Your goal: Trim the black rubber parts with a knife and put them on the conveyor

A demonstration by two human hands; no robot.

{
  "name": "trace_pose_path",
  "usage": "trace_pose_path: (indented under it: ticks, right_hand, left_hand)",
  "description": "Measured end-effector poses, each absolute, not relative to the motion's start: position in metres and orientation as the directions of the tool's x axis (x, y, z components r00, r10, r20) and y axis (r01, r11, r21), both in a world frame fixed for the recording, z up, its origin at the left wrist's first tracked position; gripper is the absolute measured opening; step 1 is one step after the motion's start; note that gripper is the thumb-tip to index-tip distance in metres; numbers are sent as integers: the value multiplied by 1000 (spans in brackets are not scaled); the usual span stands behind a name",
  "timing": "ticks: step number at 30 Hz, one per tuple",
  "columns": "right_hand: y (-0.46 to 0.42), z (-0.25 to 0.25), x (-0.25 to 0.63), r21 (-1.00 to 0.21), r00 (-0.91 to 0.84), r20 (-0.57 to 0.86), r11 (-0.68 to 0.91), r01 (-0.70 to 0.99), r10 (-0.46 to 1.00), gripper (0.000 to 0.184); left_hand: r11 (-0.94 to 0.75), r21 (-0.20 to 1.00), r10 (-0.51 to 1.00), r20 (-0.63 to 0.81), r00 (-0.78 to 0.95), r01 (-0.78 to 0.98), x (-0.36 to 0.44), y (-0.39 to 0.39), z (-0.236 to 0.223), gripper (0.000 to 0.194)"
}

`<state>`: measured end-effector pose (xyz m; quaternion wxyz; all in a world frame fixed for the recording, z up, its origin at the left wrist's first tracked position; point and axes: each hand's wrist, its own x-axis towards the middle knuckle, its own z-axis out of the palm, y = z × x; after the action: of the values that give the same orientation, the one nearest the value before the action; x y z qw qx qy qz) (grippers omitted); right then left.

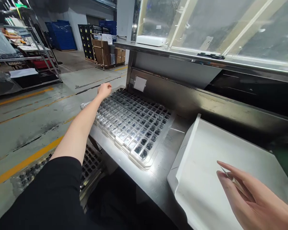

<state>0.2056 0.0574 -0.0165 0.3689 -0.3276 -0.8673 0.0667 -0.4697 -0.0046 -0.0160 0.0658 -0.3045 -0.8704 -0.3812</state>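
1. Clear compartmented tray: seen in mid-frame, laid flat on the steel bench. Small black parts are held in many of its pockets, one part to a pocket where this can be made out.
2. Long axis of the clear tray: slanted from upper left to lower right of the frame. The low end is pointed toward the white bin at right; a strip of bare steel is left between the two.
3. Left hand: reached out to the tray's upper-left end, fingers curled in. Contact with the rim, or anything small held in the fingers, cannot be told.
4. Right hand: placed at lower right, over the white bin. A thin pointed tool is gripped between thumb and fingers, its tip directed to the upper left, roughly toward the tray.
5. Key relation: the tray is set to the left of the right hand and well apart from it, with the bin's raised edge between. The left hand is clearly the nearer.
6. Lower tray: seen at lower left, below bench level, also filled with black parts; partly hidden by the left arm.
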Motion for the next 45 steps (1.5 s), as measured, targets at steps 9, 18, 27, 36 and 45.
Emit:
trace_pose_path:
  ticks: [9, 18, 27, 36, 45]
  right_hand:
    - [48, -10, 193, -313, -599, 629, 867, 388, 495, 18]
    - [43, -22, 178, -426, -566, 653, 862, 276, 504, 19]
    - [46, -28, 181, -370, -544, 687, 877, 307, 481, 16]
    - [40, -28, 180, -353, -546, 738, 916, 188, 397, 20]
    - [40, -33, 179, -390, -576, 718, 911, 132, 391, 24]
  left_hand:
    - [264, 667, 592, 458, -663, 697, -404, 33, 34, 37]
    - [-285, 523, 769, 625, -134, 804, -214, 62, 35, 28]
    - [-626, 431, 773, 453, 445, 650, -54, 63, -3, 24]
    - [-536, 592, 823, 207, 529, 602, -29, 61, -8, 39]
    - [-524, 641, 832, 243, 499, 562, -29, 57, -12, 24]
